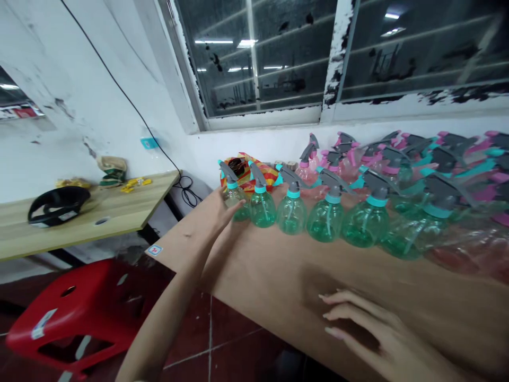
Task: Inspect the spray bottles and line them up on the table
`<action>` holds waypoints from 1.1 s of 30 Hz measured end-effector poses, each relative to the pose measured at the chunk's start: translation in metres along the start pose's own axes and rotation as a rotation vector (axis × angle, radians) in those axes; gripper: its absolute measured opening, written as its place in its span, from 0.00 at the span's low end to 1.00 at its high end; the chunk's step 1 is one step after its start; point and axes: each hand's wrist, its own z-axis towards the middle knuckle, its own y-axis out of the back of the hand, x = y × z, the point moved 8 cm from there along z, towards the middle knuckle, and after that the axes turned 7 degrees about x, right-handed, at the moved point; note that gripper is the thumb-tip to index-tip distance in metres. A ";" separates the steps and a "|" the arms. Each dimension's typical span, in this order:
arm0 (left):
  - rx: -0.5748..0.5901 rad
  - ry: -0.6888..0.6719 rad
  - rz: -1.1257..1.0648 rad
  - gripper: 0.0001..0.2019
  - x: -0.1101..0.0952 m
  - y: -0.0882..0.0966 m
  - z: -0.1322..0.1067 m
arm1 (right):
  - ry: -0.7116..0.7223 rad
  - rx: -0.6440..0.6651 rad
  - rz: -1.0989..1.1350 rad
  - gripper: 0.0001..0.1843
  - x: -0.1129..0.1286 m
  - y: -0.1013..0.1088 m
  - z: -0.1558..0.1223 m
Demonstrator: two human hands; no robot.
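My left hand (222,212) is around the body of the leftmost spray bottle (239,211), thumb at its near side. That bottle is clear green with a grey trigger head and a turquoise collar, and it stands upright on the brown table (258,276). To its right runs a front row of similar green bottles, among them a spray bottle (262,208) beside it and another bottle (292,215). My right hand (374,329) hovers low over the near part of the tabletop, fingers apart and holding nothing.
Behind the green row stand several pink spray bottles (306,172). A red and yellow bag (258,168) lies at the back. To the left are a wooden desk (131,209) with a black headband-like object (59,206) and a red stool (87,313). A window rises behind the table.
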 end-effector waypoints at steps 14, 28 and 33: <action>0.108 0.073 0.157 0.26 -0.050 0.050 -0.095 | -0.036 -0.095 0.001 0.12 -0.019 0.023 0.015; 0.544 -0.106 0.106 0.34 -0.212 -0.109 -0.178 | -0.076 -0.107 0.174 0.45 -0.020 0.072 0.007; 0.620 -0.181 0.167 0.34 -0.243 -0.171 -0.178 | -0.040 -0.297 0.251 0.39 -0.021 0.102 -0.014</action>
